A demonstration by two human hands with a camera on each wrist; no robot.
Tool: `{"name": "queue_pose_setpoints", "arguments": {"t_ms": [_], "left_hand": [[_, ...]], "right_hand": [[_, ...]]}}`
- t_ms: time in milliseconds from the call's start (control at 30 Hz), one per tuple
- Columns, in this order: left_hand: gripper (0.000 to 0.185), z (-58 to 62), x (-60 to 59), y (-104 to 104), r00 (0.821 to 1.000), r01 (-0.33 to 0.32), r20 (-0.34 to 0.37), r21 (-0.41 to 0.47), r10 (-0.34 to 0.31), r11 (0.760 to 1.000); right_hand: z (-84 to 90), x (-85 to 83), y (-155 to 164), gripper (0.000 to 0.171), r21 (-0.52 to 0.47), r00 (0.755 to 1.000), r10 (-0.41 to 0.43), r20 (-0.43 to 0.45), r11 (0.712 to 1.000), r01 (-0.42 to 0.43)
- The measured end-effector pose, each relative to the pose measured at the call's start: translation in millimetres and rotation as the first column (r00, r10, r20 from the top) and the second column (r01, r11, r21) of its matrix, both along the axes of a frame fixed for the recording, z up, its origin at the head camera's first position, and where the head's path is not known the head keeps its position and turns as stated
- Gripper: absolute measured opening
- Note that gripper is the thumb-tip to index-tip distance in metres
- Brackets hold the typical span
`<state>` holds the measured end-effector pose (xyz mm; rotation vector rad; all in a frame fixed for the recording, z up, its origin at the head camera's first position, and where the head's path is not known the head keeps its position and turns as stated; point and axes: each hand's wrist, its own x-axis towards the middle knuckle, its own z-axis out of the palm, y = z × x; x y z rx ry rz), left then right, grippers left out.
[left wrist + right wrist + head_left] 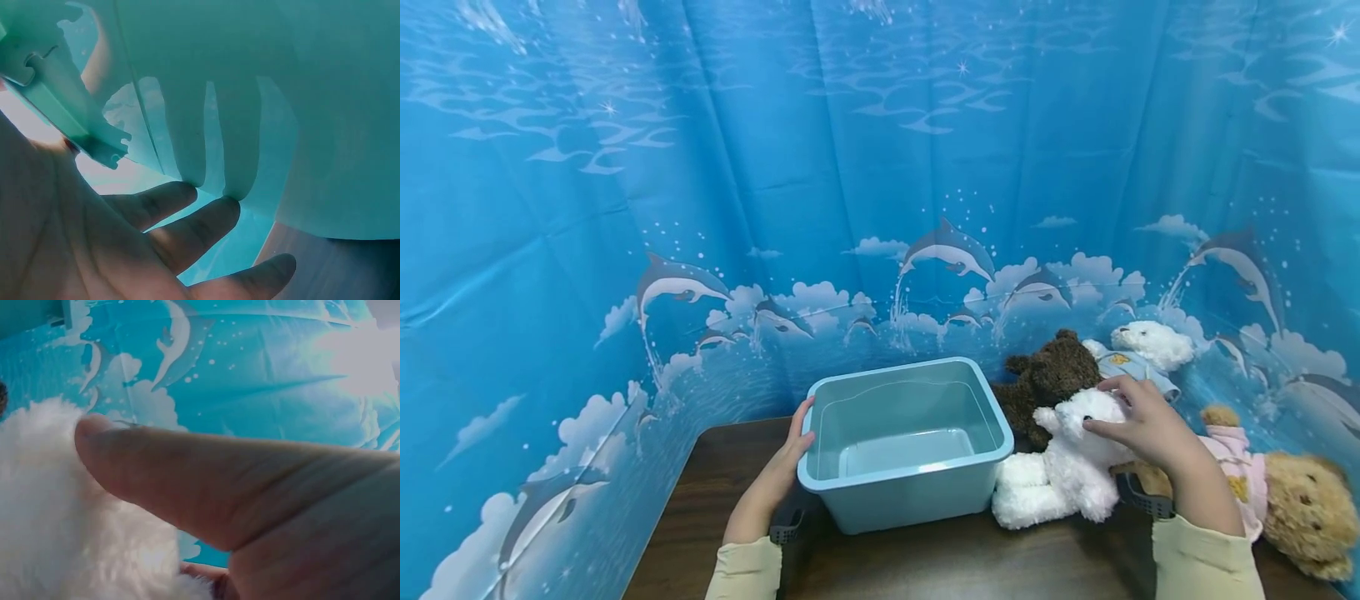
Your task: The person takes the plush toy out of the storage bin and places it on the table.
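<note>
Fingers of the right hand (1142, 429) lie spread over the head of a white plush bear (1063, 467), the grip laid on the fur rather than closed round it; the right wrist view shows the thumb (206, 487) straight against the white pile. The bear lies on its side on the dark wooden surface (925, 567), just right of a light blue plastic bin (904, 442). Its long axis runs roughly left to right, head toward the right and slightly away from the person, legs toward the bin and nearly touching its wall.

Behind the white bear a brown bear (1051, 379) leans close to the bin's far right corner, with another white bear in a blue garment (1138, 350) beside it. A tan bear in pink (1292, 500) lies at the right edge.

The left hand (778, 479) rests flat against the bin's left wall, fingers (187, 231) straight and slightly parted. The bin stands upright, opening upward, with a dolphin-print backdrop (700, 167) behind.
</note>
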<state>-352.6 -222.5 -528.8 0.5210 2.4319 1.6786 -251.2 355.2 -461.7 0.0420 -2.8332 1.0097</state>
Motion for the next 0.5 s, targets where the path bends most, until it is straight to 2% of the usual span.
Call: {"name": "queue_pose_setpoints", "arguments": {"t_ms": [267, 367, 433, 500], "left_hand": [[0.070, 1.5, 1.8, -3.5, 1.000, -0.007, 0.002, -0.002, 0.007, 1.000], [0.070, 3.8, -1.1, -0.5, 1.000, 0.017, -0.013, -0.001, -0.017, 1.000], [0.069, 6.8, -4.2, 2.0, 0.999, 0.027, -0.019, 0.007, -0.027, 1.000], [0.069, 10.1, -7.2, 4.5, 0.999, 0.029, -0.024, 0.002, -0.029, 1.000]], "right_hand": [[0.1, -2.4, -2.6, 0.080, 0.022, 1.000, -0.004, -0.002, 1.000, 0.004], [7.6, 3.8, -5.8, 0.071, 0.026, 0.994, -0.054, -0.091, 0.998, 0.057], [17.1, 10.7, -13.3, 0.058, -0.012, 0.969, -0.131, -0.211, 0.991, 0.132], [29.0, 19.6, -26.8, 0.044, -0.092, 0.907, -0.240, -0.345, 0.971, 0.222]]}}
